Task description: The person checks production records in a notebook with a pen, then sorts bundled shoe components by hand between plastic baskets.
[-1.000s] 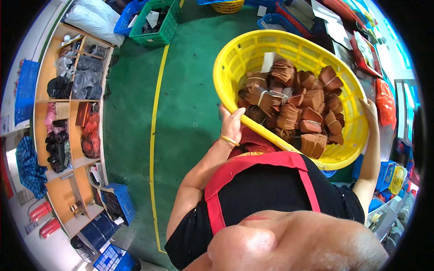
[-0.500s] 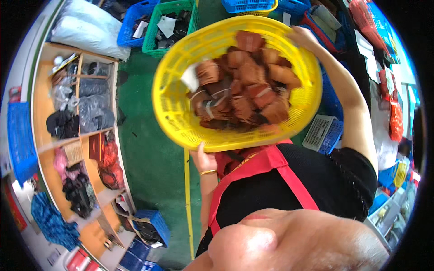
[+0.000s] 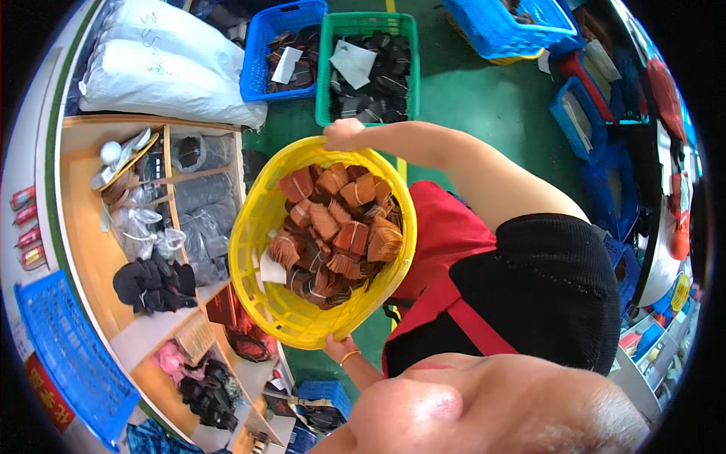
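While both hands are closed around its rim, the yellow basket (image 3: pixel 261 314) sits in the middle of the frame, a little left of centre, with its open top facing the camera. The right hand (image 3: pixel 345 135) grips the upper rim, its bare arm reaching across from the right of the frame. The left hand (image 3: pixel 340 348) holds the lower rim, though most of its fingers are hidden from view; a thin yellow bracelet (image 3: pixel 349 356) circles that wrist. Heaped in the basket are many brown bundles (image 3: pixel 340 227) of flat pieces, several tied with pale bands, and a white slip (image 3: pixel 272 268) lies beside them toward the left wall. A red apron (image 3: pixel 446 234) over a black shirt (image 3: pixel 544 295) fills the space right of the basket. Near the right hand, at the top of the frame, stands a green basket (image 3: pixel 324 83) of dark pieces with a white sheet (image 3: pixel 353 63) on them, and just left of it a blue basket (image 3: pixel 259 57) with another paper on its contents. Plump white sacks (image 3: pixel 166 64) lie at the upper left. Below them a wooden shelf (image 3: pixel 91 227) runs down the left side, bearing clear bags (image 3: pixel 136 231), black cloth (image 3: pixel 155 286) and other goods. Green floor (image 3: pixel 476 98) shows at the upper right of centre.
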